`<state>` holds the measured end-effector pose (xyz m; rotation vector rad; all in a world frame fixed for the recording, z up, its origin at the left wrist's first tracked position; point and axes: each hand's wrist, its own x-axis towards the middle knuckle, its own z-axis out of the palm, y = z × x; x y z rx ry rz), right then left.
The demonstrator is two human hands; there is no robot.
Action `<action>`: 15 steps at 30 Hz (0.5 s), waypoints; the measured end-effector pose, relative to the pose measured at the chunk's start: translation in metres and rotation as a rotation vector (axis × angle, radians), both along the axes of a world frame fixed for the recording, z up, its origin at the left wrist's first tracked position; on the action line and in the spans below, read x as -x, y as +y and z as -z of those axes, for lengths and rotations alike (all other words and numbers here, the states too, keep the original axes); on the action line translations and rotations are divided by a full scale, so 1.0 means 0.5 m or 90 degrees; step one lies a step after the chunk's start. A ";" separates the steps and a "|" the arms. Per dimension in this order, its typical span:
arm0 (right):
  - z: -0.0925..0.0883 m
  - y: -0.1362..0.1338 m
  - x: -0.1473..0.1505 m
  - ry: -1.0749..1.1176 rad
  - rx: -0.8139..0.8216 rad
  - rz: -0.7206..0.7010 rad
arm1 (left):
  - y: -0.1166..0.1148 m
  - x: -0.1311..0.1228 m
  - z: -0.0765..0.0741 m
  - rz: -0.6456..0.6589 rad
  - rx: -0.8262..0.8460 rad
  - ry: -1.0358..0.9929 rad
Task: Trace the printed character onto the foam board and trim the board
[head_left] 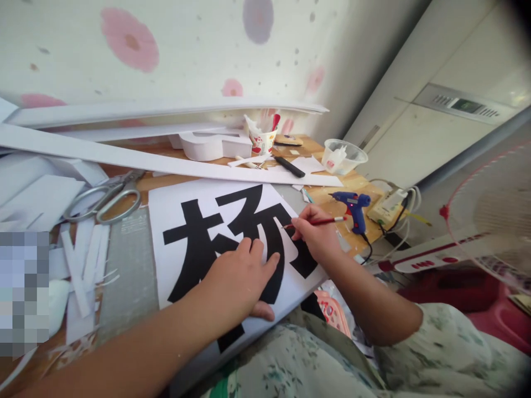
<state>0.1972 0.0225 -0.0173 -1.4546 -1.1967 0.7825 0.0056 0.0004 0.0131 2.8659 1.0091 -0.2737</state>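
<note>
A white sheet (160, 210) printed with a large black character (193, 229) lies in front of me, its near edge reaching the table's front. My left hand (244, 271) rests on it with the fingers spread, pressing over the lower middle of the print. In my right hand (315, 229) is a slim red pencil (332, 220), gripped near its point. The tip touches or hovers just above the upper right strokes of the character; I cannot tell which. Under the sheet's left side a grey cutting mat (128, 265) shows.
Large scissors (105, 199) and white strips (89, 254) lie left. Behind are a long white board (174, 160), a black-handled cutter (290, 166), a paper cup (261, 138) and a plastic bowl (348, 157). A blue glue gun (354, 207), its cord, a power strip (385, 204) and a fan (489, 221) stand right.
</note>
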 end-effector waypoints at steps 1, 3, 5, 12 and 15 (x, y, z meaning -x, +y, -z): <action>-0.002 -0.019 0.000 -0.032 0.007 -0.006 | 0.000 0.000 -0.001 0.001 -0.002 0.000; 0.002 -0.052 0.000 -0.074 0.013 -0.010 | -0.001 0.000 -0.003 0.003 0.002 -0.001; 0.015 -0.074 0.000 -0.087 0.012 0.002 | -0.001 0.000 -0.003 0.000 0.009 0.001; 0.036 -0.089 0.005 -0.158 -0.006 0.029 | -0.003 0.005 0.008 0.012 -0.025 0.003; 0.031 -0.090 0.006 -0.198 0.003 0.022 | -0.003 0.005 0.010 0.012 -0.033 0.002</action>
